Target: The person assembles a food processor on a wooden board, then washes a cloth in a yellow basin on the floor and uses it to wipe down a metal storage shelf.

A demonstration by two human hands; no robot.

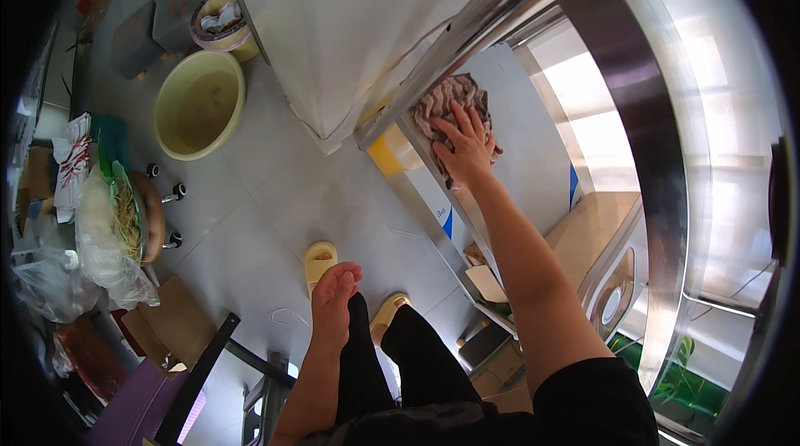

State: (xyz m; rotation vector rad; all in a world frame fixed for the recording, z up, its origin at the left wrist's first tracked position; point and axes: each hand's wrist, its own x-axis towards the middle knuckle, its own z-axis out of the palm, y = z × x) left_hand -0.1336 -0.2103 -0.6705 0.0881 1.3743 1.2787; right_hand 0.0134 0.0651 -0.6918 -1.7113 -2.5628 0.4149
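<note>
My right hand [465, 144] lies flat with its fingers spread on a brown-and-cream wavy-striped cloth [442, 104]. The cloth is bunched on a pale shelf panel [523, 125] inside a metal-framed rack, close to the frame's edge. Beneath the palm, part of the cloth is hidden. My left hand [336, 292] hangs in front of my legs, away from the rack. Its fingers are loosely bent and nothing shows in it.
A cream basin [200, 104] with cloudy water stands on the tiled floor, near a small lined bin [223, 25]. At left are plastic bags [100, 229], an open cardboard box [171, 325] and a dark chair frame [200, 375]. A brown box [596, 225] sits in the rack.
</note>
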